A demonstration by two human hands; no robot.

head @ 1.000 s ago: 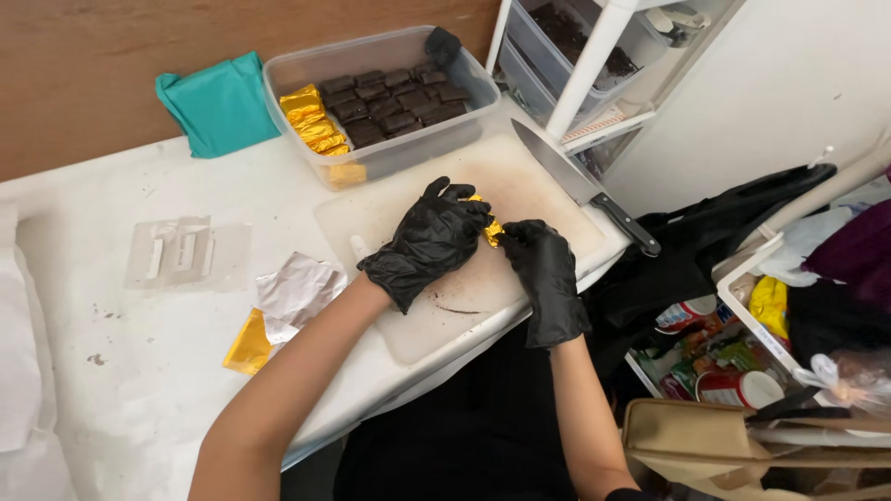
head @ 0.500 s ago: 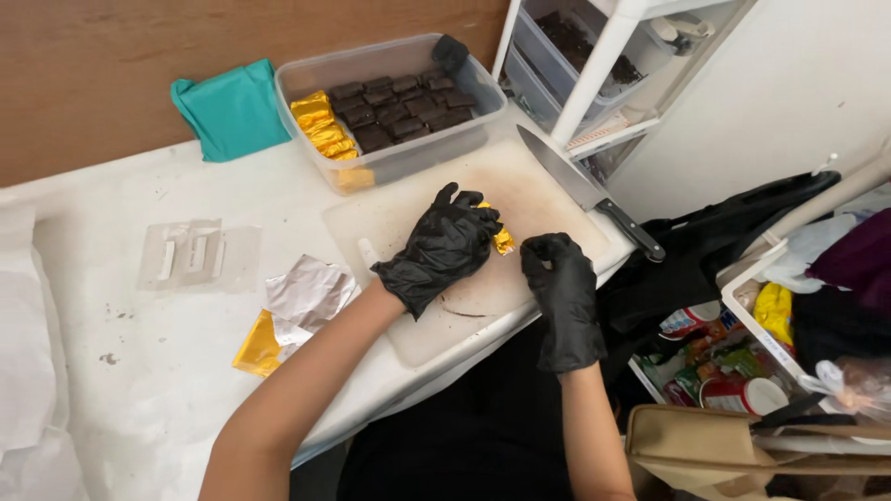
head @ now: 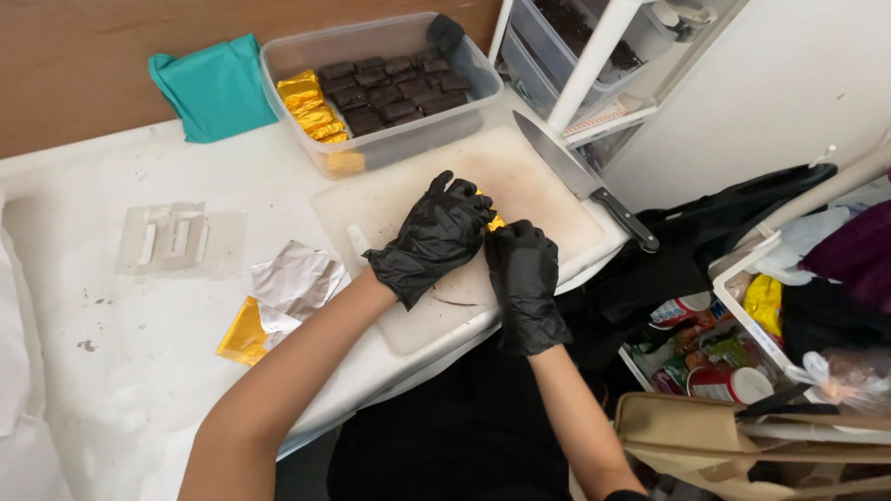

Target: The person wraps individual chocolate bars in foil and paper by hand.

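Since the earlier frame both hands have slid a little toward the board's near edge, staying pressed together around the same gold-wrapped piece. The left hand (head: 434,237), in a black glove, lies over the piece (head: 496,223) with its fingers curled down on it; only a sliver of gold foil shows at its 3 o'clock side. The right hand (head: 525,274), also gloved, meets it from 5 o'clock, fingertips closed against the foil. Both rest on the white board (head: 390,199).

At 1 o'clock from the hands a knife (head: 580,178) lies on the board's far corner, handle past the edge. At 11 o'clock stands a clear tub (head: 380,148) holding dark squares and a row of gold-wrapped ones. A teal cloth (head: 215,85) lies beyond it at 10 o'clock. At 8 o'clock, on the table (head: 111,353), are loose foil sheets (head: 278,297), silver and gold.
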